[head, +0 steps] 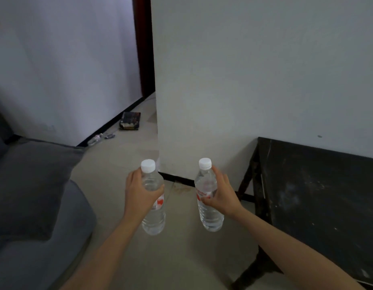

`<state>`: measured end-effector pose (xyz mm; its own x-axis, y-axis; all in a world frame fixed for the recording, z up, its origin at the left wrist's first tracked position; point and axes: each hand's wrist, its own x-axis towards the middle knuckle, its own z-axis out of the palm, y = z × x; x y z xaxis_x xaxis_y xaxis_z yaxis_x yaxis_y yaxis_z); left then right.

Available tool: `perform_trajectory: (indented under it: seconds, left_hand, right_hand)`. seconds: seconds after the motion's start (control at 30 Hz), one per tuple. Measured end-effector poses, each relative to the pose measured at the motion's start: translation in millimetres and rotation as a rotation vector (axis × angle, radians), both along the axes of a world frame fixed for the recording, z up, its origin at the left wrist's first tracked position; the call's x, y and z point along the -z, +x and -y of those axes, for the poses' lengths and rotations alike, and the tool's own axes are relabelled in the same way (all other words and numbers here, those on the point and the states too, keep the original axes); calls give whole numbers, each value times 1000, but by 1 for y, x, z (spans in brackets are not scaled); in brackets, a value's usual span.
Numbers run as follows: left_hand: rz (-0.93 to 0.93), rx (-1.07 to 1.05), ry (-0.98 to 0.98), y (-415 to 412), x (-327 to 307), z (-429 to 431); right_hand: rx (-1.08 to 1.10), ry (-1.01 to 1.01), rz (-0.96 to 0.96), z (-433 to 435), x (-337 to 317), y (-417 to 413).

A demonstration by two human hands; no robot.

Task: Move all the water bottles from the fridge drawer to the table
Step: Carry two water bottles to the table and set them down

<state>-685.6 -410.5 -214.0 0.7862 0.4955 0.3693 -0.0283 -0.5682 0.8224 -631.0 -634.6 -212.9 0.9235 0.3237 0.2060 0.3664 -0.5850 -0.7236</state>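
— Bottles, water, clear plastic: count and position?

— Two in view. Left bottle [153,197]: gripped by the left hand [139,193], fingers wrapped round the upper body and over the red-and-white label. Right bottle [208,195]: gripped by the right hand [221,195] at mid-body, thumb across the label. Both are held in the air above the pale floor [181,258], well apart from each other.

— Orientation?

— Long axis near upright on each, white caps uppermost and leaning slightly away from the wearer, bases toward the floor.

— Surroundings?

— Dark table [319,195], worn top, to the right, near the right bottle but not touching it. Grey sofa [34,195] at left. White wall [244,80] straight ahead.
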Motion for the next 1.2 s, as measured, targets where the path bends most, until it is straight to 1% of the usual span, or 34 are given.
perform_trajectory:
  seconds: [0.1, 0.23, 0.37, 0.5, 0.63, 0.8, 1.03, 1.2]
  left_hand:
    - [-21, 1, 29, 42, -3, -4]
    - [-29, 39, 6, 94, 2, -2]
    - [-56, 123, -16, 154, 9, 4]
    - [-37, 225, -31, 229, 12, 8]
    - [-15, 353, -33, 308, 5, 12]
    - [11, 500, -32, 389, 1, 32]
    - [-114, 675, -90, 434, 38, 90]
    - [-216, 783, -109, 448, 62, 143]
  right_hand:
    - [2, 8, 17, -1, -2, 39]
    - [22, 12, 5, 2, 1, 83]
    - [82, -6, -36, 6, 8, 125]
    - [184, -21, -27, 12, 10, 176]
    - [338, -62, -18, 19, 1, 226]
    - [495, -13, -29, 34, -10, 264]
    - [683, -43, -157, 71, 15, 260]
    - [772, -14, -190, 120, 26, 266]
